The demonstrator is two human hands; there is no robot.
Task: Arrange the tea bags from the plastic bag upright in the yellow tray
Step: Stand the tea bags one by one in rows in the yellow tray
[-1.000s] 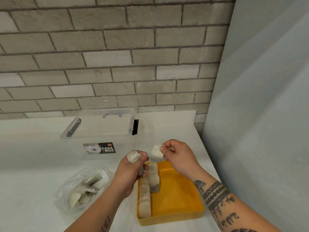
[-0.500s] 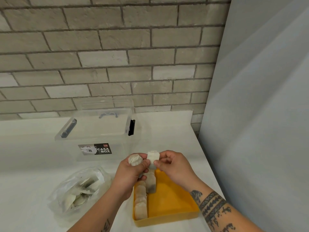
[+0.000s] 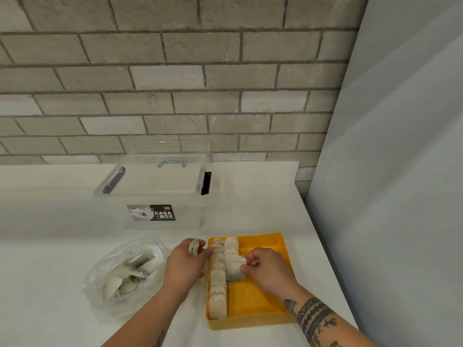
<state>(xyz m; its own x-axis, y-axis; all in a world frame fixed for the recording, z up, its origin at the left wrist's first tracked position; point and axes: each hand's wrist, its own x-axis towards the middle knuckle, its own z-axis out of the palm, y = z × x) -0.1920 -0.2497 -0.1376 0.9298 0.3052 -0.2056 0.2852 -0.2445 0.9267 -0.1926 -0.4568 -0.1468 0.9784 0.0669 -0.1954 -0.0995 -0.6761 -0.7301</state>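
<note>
A plain indoor corner, likely a home rather than a shop or lab: a white table (image 3: 263, 201) set against a wall (image 3: 175, 71) of pale grey brick, a smooth grey panel (image 3: 400, 171) on the right, and a clear household storage box (image 3: 160, 194) labelled "CASA BOX".

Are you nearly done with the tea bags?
Not yet. One row stands along the yellow tray's left wall; a second row is started. The right hand pinches a tea bag at its end, the left hand holds another. Many wait in the plastic bag.
</note>
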